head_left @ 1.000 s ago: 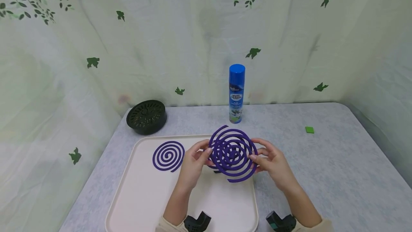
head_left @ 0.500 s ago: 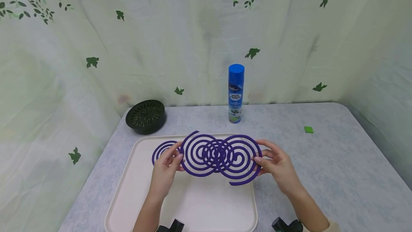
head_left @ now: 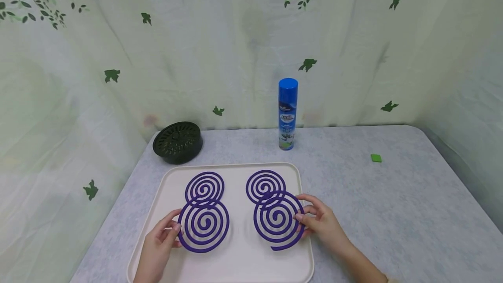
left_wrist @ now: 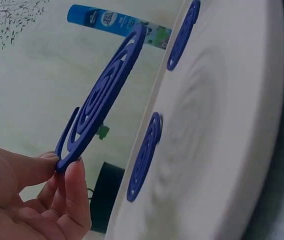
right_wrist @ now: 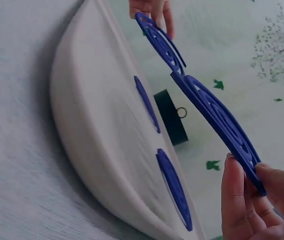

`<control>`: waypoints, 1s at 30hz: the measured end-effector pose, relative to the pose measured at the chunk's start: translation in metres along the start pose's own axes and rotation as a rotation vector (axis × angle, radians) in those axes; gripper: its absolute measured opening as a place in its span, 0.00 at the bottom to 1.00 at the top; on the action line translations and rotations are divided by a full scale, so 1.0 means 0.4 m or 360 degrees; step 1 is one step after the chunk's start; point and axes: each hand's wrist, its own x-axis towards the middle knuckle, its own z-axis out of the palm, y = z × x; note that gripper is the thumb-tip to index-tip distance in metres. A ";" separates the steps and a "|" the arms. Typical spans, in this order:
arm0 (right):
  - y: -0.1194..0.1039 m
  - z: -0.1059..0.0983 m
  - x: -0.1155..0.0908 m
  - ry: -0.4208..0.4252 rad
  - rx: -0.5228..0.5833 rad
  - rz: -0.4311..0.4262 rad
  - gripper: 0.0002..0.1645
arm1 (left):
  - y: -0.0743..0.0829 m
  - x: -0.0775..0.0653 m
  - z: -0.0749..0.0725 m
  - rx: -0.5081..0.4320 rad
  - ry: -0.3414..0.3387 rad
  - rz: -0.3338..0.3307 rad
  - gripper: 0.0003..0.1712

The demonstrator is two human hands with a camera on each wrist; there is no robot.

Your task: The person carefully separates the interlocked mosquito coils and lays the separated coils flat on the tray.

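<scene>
My left hand [head_left: 158, 243] pinches the outer ring of a purple mosquito coil [head_left: 204, 227], thumb on top and fingers beneath. Another purple coil [head_left: 280, 222] is pinched at its right edge by my right hand [head_left: 323, 226]. Both held coils are raised above the white tray [head_left: 239, 270], as the left wrist view of the held coil [left_wrist: 102, 95] shows. Two more coils lie flat on the tray's far half, one at the left [head_left: 203, 182] and one at the right [head_left: 264, 180]. In the head view the held coils partly overlap the near edges of these.
Behind the tray at the left stands a dark green round holder [head_left: 178, 142] with a slotted top. A blue spray can [head_left: 288, 115] stands upright near the table's back edge. A small green square [head_left: 376, 158] lies on the table at the right.
The two held coils, overlapped a second ago, have been drawn apart and lowered toward the near side. My left hand has moved left and nearer; my right hand has come slightly nearer.
</scene>
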 end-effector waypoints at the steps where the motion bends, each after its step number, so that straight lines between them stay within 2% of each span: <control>1: 0.007 0.005 -0.002 -0.0009 -0.0002 0.0018 0.30 | -0.007 -0.004 -0.007 0.0005 -0.0008 -0.0024 0.19; 5: 0.029 0.028 -0.009 -0.0002 -0.0022 0.0089 0.30 | -0.028 -0.010 -0.026 0.0073 -0.0079 -0.0120 0.19; 10: 0.045 0.052 -0.016 -0.0006 -0.0060 0.0153 0.30 | -0.047 -0.009 -0.038 0.0163 -0.0182 -0.0289 0.21; 14: 0.052 0.063 -0.018 -0.0013 -0.0098 0.0165 0.29 | -0.063 -0.007 -0.043 0.0221 -0.0208 -0.0413 0.22; 18: 0.055 0.065 -0.021 -0.0010 -0.0166 0.0158 0.29 | -0.076 -0.006 -0.042 0.0262 -0.0208 -0.0491 0.22; 23: 0.051 0.060 -0.026 -0.0071 -0.0326 0.0148 0.28 | -0.083 -0.007 -0.039 0.0328 -0.0200 -0.0512 0.22; 27: 0.037 0.056 -0.033 -0.0122 -0.0545 0.0109 0.25 | -0.081 -0.010 -0.041 0.0432 -0.0200 -0.0467 0.21; 30: 0.022 0.056 -0.037 -0.0128 -0.0736 0.0072 0.24 | -0.073 -0.013 -0.040 0.0539 -0.0185 -0.0391 0.20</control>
